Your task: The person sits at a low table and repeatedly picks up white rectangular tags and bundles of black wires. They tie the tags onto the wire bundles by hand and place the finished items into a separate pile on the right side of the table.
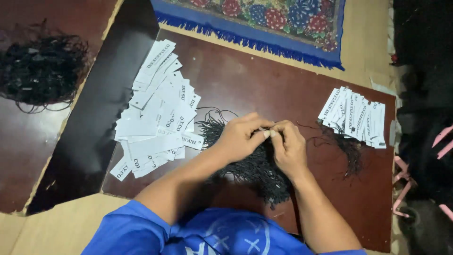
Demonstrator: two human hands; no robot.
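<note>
My left hand [240,137] and my right hand [289,147] meet fingertip to fingertip over a bundle of black strings [257,165] on a dark brown board [264,80]. Both pinch something small and pale between the fingertips; what it is I cannot tell. A large heap of white paper tags [158,108] lies to the left of my left hand. A smaller row of white tags with black strings attached [354,115] lies to the right of my right hand.
A tangled pile of black strings [42,68] sits on another brown board at the far left. A black panel [99,108] lies between the boards. A blue flowered rug [283,19] is at the top. Pink hangers [401,189] lie at the right edge.
</note>
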